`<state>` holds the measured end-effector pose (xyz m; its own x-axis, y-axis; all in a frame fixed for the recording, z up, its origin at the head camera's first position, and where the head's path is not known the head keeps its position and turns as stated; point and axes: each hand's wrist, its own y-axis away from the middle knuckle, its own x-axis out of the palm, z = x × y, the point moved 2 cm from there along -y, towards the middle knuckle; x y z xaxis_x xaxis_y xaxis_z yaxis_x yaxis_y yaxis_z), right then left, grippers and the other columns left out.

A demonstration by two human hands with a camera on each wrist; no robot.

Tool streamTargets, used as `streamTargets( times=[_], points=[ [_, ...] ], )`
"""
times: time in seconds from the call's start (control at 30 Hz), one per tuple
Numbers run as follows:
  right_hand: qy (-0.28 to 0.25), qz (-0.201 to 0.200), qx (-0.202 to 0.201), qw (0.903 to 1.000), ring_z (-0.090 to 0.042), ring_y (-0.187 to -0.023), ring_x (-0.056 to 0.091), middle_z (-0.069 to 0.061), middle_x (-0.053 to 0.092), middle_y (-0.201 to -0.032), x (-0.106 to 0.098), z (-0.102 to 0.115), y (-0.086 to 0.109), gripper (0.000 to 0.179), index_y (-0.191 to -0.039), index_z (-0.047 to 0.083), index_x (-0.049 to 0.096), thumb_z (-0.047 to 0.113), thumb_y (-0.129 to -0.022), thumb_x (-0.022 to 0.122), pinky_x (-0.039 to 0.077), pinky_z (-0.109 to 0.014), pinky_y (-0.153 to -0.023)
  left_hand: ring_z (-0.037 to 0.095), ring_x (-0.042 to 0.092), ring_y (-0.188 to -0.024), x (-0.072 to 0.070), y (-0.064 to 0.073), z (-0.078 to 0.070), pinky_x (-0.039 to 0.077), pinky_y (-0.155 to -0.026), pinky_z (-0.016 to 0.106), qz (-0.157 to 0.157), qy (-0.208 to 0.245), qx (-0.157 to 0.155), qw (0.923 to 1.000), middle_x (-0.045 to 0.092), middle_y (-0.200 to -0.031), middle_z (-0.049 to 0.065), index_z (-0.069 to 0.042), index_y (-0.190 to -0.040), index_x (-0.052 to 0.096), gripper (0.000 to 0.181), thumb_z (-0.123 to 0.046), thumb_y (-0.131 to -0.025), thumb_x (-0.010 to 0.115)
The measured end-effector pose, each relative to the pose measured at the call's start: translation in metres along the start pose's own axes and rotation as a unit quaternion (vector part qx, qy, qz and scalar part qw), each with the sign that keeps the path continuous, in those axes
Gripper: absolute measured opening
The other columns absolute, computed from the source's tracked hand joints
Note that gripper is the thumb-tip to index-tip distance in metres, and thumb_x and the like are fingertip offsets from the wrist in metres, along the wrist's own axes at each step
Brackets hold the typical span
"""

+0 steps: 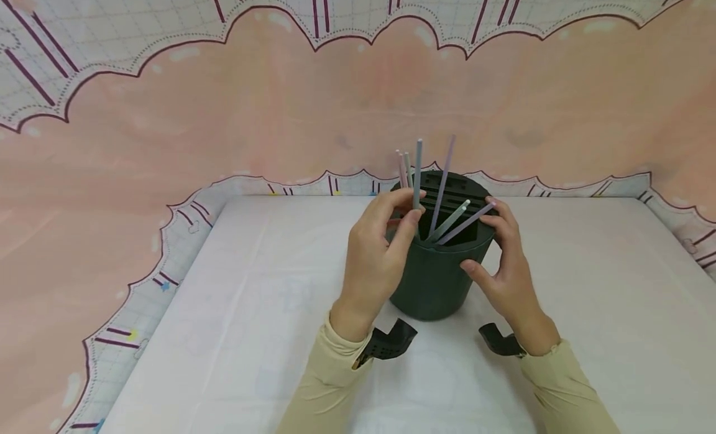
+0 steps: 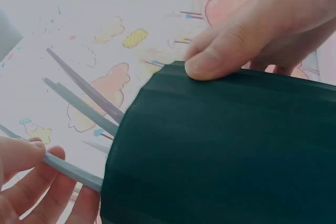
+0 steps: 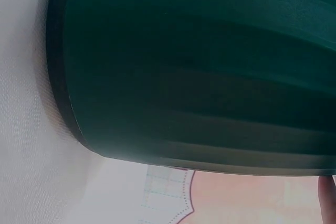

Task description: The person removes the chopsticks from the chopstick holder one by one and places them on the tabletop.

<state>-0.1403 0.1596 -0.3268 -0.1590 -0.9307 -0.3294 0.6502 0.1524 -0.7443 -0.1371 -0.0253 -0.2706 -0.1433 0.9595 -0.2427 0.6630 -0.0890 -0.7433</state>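
A dark green, round-bodied holder (image 1: 439, 278) with a compartmented top stands upright on the white table. Between thumb and fingers my left hand (image 1: 377, 250) pinches a thin pale-blue, straw-like stick (image 1: 418, 166), its lower end down inside the rim at the left. My right hand (image 1: 509, 269) grips the holder's right side, thumb on the front wall and fingers at the rim. Leaning in the front opening are a tall purple stick (image 1: 444, 173), a pale-green stick (image 1: 450, 219) and a second purple stick (image 1: 470, 222). The left wrist view shows the pinched blue stick (image 2: 73, 171) running into the rim.
A few pink and pale-green sticks (image 1: 401, 166) rise behind my left fingers. Slotted sections (image 1: 453, 182) cover the back of the holder's top. The white tabletop (image 1: 268, 297) surrounds the holder, with a patterned peach cloth (image 1: 335, 110) behind it. Each wrist wears a black camera mount (image 1: 391, 341).
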Motion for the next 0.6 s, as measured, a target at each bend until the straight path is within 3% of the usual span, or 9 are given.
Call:
streamTargets(
  times=[0.17, 0.3, 0.5, 0.6],
  points=[
    [0.004, 0.000, 0.003, 1.0000, -0.030, -0.128, 0.025, -0.022, 0.024, -0.139, 0.002, -0.001, -0.003, 0.072, -0.121, -0.010, 0.035, 0.046, -0.082, 0.057, 0.026, -0.026, -0.102, 0.010, 0.057, -0.090, -0.005, -0.004, -0.002, 0.049, -0.074, 0.025, -0.031, 0.018, 0.001, 0.9993, 0.060, -0.096, 0.003, -0.006, -0.110, 0.057, 0.021, -0.012, -0.090, 0.053],
    [0.006, -0.002, 0.002, 1.0000, -0.031, -0.128, 0.024, -0.022, 0.025, -0.139, 0.003, -0.002, -0.007, 0.072, -0.121, -0.010, 0.035, 0.046, -0.082, 0.057, 0.026, -0.027, -0.102, 0.015, 0.059, -0.087, -0.013, -0.009, -0.008, 0.051, -0.071, 0.029, -0.064, 0.052, 0.000, 0.9966, 0.061, -0.096, 0.007, -0.001, -0.107, 0.056, 0.020, -0.004, -0.088, 0.054],
    [0.010, -0.003, 0.004, 0.9999, -0.033, -0.127, 0.024, -0.023, 0.024, -0.138, 0.005, -0.004, -0.011, 0.072, -0.121, -0.011, 0.035, 0.047, -0.083, 0.056, 0.026, -0.030, -0.102, 0.026, 0.061, -0.083, -0.028, -0.018, -0.018, 0.052, -0.068, 0.038, -0.104, 0.114, -0.007, 0.9880, 0.059, -0.091, 0.018, 0.009, -0.107, 0.049, 0.022, 0.006, -0.086, 0.052],
    [0.015, -0.004, 0.008, 0.9999, -0.032, -0.128, 0.024, -0.022, 0.024, -0.139, 0.006, -0.005, -0.014, 0.073, -0.121, -0.011, 0.035, 0.047, -0.083, 0.056, 0.026, -0.029, -0.102, 0.030, 0.060, -0.082, -0.040, -0.023, -0.017, 0.051, -0.069, 0.042, -0.116, 0.167, -0.015, 0.9791, 0.055, -0.092, 0.020, 0.013, -0.109, 0.045, 0.023, 0.007, -0.087, 0.049]
  ],
)
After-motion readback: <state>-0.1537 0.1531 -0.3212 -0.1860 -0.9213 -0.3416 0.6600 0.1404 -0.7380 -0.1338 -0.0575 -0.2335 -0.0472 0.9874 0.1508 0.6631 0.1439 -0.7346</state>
